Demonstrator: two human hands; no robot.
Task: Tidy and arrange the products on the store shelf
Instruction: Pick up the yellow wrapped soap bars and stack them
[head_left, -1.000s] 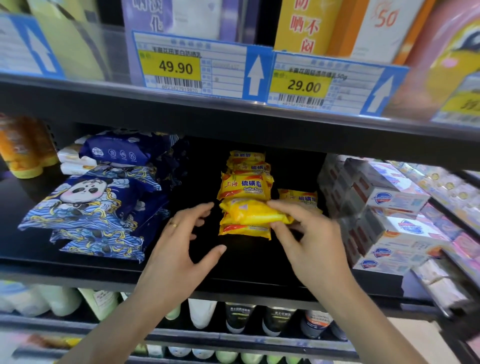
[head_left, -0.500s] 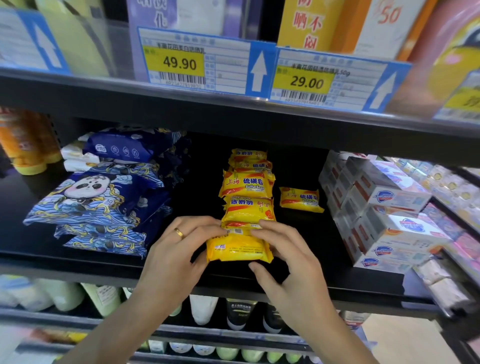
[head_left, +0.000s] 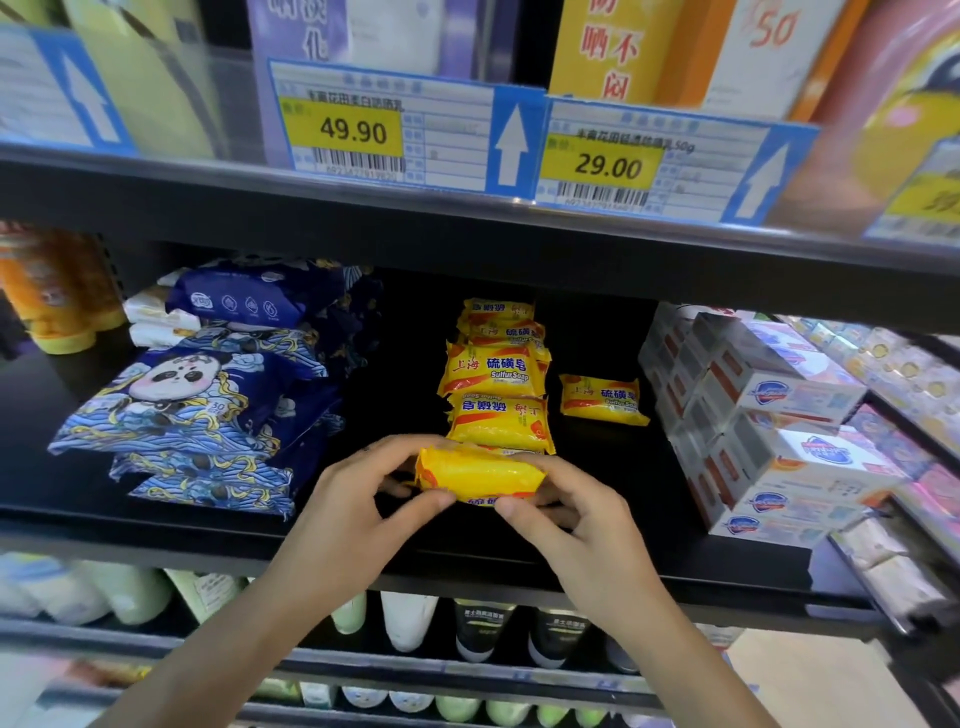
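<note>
Soap bar (head_left: 480, 475): was lifted off the stack (head_left: 496, 384) and drawn toward the shelf's (head_left: 208, 535) front edge.
Left hand (head_left: 353, 512): closed onto the bar's left end.
Right hand (head_left: 571, 525): shifted to pinching its right end.
Bar's face: turned, lettering now underneath.

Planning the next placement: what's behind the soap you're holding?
Behind the held soap a column of yellow soaps runs to the back; the nearest lies upside down. Its front edge and the shelf below are hidden.

A yellow soap packet (head_left: 480, 475) sits centre frame, tilted, just in front of the yellow soap row (head_left: 496, 374); 1 packet (head_left: 602, 400) lies right.
</note>
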